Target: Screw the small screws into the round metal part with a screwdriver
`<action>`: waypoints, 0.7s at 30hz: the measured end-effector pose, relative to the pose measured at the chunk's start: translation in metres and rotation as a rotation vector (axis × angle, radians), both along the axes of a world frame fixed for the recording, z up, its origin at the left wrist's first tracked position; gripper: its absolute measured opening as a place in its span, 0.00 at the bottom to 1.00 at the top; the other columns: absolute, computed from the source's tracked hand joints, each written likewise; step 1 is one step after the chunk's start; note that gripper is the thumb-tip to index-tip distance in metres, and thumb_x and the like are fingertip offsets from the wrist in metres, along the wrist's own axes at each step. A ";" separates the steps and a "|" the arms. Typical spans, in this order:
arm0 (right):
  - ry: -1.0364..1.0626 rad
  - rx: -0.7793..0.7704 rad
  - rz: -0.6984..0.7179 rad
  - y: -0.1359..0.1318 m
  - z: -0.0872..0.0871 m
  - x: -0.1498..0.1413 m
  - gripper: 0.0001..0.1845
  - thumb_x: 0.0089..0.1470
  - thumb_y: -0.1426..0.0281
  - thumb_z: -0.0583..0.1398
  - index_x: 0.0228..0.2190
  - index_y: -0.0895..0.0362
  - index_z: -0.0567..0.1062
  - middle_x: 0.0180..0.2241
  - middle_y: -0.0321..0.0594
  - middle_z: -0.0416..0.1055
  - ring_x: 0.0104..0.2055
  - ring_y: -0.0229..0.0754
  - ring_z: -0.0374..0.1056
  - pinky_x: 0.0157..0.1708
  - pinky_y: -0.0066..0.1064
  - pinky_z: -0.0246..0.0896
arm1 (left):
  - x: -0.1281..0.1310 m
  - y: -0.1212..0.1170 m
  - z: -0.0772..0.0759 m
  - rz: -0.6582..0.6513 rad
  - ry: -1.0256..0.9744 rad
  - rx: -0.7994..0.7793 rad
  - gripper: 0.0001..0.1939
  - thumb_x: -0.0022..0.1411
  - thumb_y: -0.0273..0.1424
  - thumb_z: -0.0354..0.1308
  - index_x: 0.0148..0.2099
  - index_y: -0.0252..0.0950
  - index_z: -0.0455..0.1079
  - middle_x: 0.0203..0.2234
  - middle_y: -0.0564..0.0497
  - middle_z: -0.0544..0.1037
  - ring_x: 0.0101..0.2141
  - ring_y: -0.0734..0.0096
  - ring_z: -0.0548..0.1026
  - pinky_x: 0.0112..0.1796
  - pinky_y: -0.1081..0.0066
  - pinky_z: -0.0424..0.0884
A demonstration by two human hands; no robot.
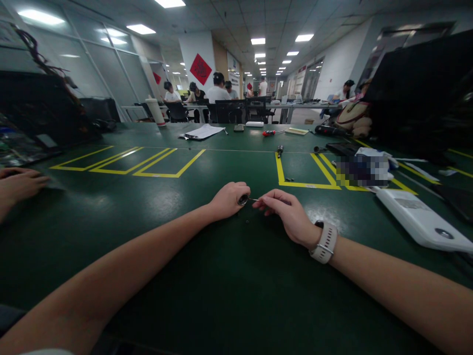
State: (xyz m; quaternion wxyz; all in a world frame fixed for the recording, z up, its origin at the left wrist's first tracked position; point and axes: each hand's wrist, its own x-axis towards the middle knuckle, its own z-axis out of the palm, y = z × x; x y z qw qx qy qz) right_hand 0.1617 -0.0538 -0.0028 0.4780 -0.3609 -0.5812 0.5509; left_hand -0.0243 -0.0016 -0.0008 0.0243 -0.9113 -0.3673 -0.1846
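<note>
My left hand [229,199] is closed around a small dark metal cylinder [243,200], whose round end faces right and toward me. Between the fingertips of my right hand [279,209] is a thin metal rod [253,199], pinched and pointing left at the cylinder. Its tip reaches the cylinder's side or end; I cannot tell which. On the green table just below my hands lies a tiny dark ring-like piece [247,222]. My right wrist wears a watch with a light strap [325,241].
Another person's hand [22,187] rests at the far left. Ahead right, a dark metal fitting [280,150] stands near yellow tape [310,186], with small pieces [290,179] inside it. A white power bank [424,217] lies right; a red screwdriver [269,133] and papers [203,131] lie farther back.
</note>
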 end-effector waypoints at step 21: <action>-0.074 0.090 -0.272 0.006 -0.008 0.001 0.08 0.50 0.65 0.56 0.29 0.57 0.71 0.30 0.40 0.72 0.34 0.41 0.67 0.36 0.35 0.61 | -0.002 0.010 -0.007 0.386 -0.142 -0.048 0.03 0.55 0.29 0.53 0.30 0.35 0.63 0.26 0.50 0.69 0.28 0.69 0.67 0.28 0.70 0.62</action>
